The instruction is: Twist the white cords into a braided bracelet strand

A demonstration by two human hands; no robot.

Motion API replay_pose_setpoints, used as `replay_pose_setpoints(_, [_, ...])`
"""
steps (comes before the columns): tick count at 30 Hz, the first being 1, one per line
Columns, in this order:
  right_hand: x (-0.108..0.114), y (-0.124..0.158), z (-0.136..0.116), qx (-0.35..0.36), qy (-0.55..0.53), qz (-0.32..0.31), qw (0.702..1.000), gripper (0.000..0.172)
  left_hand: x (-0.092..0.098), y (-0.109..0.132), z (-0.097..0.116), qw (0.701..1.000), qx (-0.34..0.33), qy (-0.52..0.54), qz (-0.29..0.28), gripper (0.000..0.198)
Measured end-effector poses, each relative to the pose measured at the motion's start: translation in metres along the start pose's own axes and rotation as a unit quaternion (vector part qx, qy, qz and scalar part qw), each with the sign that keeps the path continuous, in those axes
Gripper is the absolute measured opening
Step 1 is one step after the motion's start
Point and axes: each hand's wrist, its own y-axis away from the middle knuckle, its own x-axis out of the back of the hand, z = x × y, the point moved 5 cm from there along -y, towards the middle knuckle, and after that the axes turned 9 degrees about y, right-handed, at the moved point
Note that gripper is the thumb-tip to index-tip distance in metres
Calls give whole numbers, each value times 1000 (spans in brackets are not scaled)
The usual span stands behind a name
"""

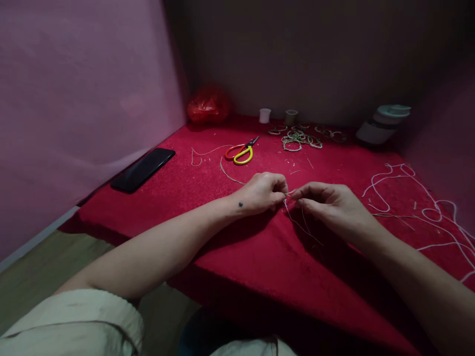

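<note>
Near the middle of the red-covered table (208,237), my left hand (265,193) is closed, thumb and fingers pinching thin cords (290,193). Close against it on the right, my right hand (326,200) has its thumb and fingertips drawn together at the same cords. Whether the right fingertips grip a strand is too small to make out. Loose pale thread ends (297,222) hang below the fingers onto the cloth. Another length of cord (230,176) runs out from behind my left hand towards the scissors (243,151), which have one red and one yellow handle.
A black phone (143,169) lies at the left. Along the back are a red plastic bag (209,105), a white spool (264,116), a green spool (291,117) and several braided cord loops (297,138). A lidded bottle (382,124) stands back right, above loose white cord (432,207).
</note>
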Motion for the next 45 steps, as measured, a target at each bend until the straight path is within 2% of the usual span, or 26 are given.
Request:
replay_pose_setpoints(3, [3, -1, -2, 49, 36, 30, 998, 12, -1, 0, -1, 1000, -8, 1, -10, 11])
replay_pose_setpoints(7, [3, -2, -1, 86, 56, 44, 994, 15, -3, 0, -1, 999, 23, 29, -32, 8])
replay_pose_setpoints(11, [1, -4, -1, 85, 44, 42, 995, 14, -3, 0, -2, 997, 51, 37, -41, 6])
replay_pose_setpoints(14, [1, -6, 0, 82, 31, 50, 995, 14, -3, -1, -6, 997, 47, 43, -49, 4])
replay_pose_setpoints(18, [2, -8, 0, 115, 18, 78, 990, 13, -5, -3, -13, 996, 40, 41, -64, 12])
replay_pose_setpoints(25, [-1, -10, -1, 130, 4, 75, 989, 15, -2, 0, -1, 998, 5, -64, -22, 14])
replay_pose_setpoints(30, [-1, -11, -2, 134, -8, 81, 988, 13, -4, 1, 6, 995, -23, -102, 11, 4])
replay_pose_setpoints(34, [1, -11, -3, 137, -18, 80, 987, 10, -4, 1, 3, 996, -5, -92, 13, 13])
replay_pose_setpoints(45, [2, -12, -2, 130, -54, 69, 988, 8, -7, -3, -10, 1000, 9, 14, -5, 6])
